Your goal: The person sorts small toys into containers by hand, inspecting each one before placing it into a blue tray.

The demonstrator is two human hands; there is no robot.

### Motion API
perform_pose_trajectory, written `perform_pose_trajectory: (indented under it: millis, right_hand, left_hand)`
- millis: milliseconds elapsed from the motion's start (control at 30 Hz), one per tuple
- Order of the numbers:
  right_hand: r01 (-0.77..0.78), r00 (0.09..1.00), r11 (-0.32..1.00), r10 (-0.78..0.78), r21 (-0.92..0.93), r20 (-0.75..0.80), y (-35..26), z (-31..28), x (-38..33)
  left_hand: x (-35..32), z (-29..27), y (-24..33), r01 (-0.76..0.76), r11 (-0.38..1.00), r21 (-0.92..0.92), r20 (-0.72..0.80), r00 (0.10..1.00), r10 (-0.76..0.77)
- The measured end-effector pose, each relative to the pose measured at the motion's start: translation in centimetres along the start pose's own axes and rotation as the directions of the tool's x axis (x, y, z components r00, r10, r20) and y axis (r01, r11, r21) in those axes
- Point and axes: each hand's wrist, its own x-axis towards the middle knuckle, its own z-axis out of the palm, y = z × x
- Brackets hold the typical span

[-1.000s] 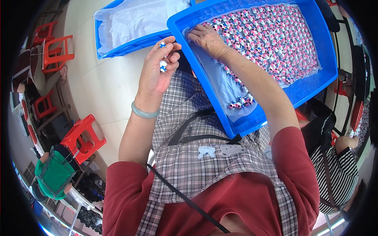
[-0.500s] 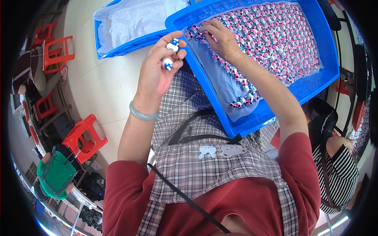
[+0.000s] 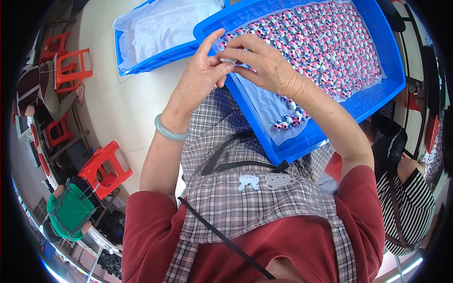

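Observation:
My left hand [image 3: 200, 75], with a pale green bangle [image 3: 172, 128] at its wrist, is raised by the near left corner of a large blue crate [image 3: 302, 150]. Its index finger points up while its thumb and other fingers close on small white-and-blue figures, mostly hidden now. My right hand [image 3: 266, 61] meets it there, fingers bent around a small white figure [image 3: 227, 60] at the left thumb's tip. Rows of small pink, white and blue figures [image 3: 325, 52] fill much of the crate. A loose cluster of figures [image 3: 290, 121] lies near its front edge on the white liner [image 3: 266, 104].
A second blue crate [image 3: 155, 66] lined with white sheet stands to the left. Red plastic stools [image 3: 106, 170] are along the left. One person in green [image 3: 71, 210] is at lower left; another in a striped top [image 3: 410, 212] sits at right.
My right hand has left the rows of figures in the crate and come left to my left hand. The left hand has turned and closed more over its figures.

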Motion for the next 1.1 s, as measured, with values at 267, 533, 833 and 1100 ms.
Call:
perform_pose_trajectory:
  millis: [267, 533, 833, 1100]
  right_hand:
    - [-0.143, 0.988, 0.978, 0.151, -0.15, 0.045, 2.8, -0.1, -1.2]
    - [0.006, 0.958, 0.885, 0.129, -0.466, 0.258, 7.1, 6.7, -2.7]
    - [-0.051, 0.973, 0.897, 0.143, -0.44, 0.179, 7.8, 7.3, -3.1]
    - [-0.107, 0.982, 0.993, 0.113, 0.049, -0.153, -0.7, 1.1, 0.7]
  left_hand:
    - [0.0, -2.5, 0.4, -0.102, 0.994, -0.031, -0.158, 0.983, 0.096]
    - [-0.4, -4.9, -2.9, -0.024, 0.887, -0.46, -0.153, 0.987, -0.053]
    - [-0.6, -4.2, -4.0, 0.073, 0.653, -0.753, -0.056, 0.983, -0.174]
    - [-0.8, -0.8, -0.6, -0.04, 0.744, -0.667, -0.114, 0.992, -0.048]
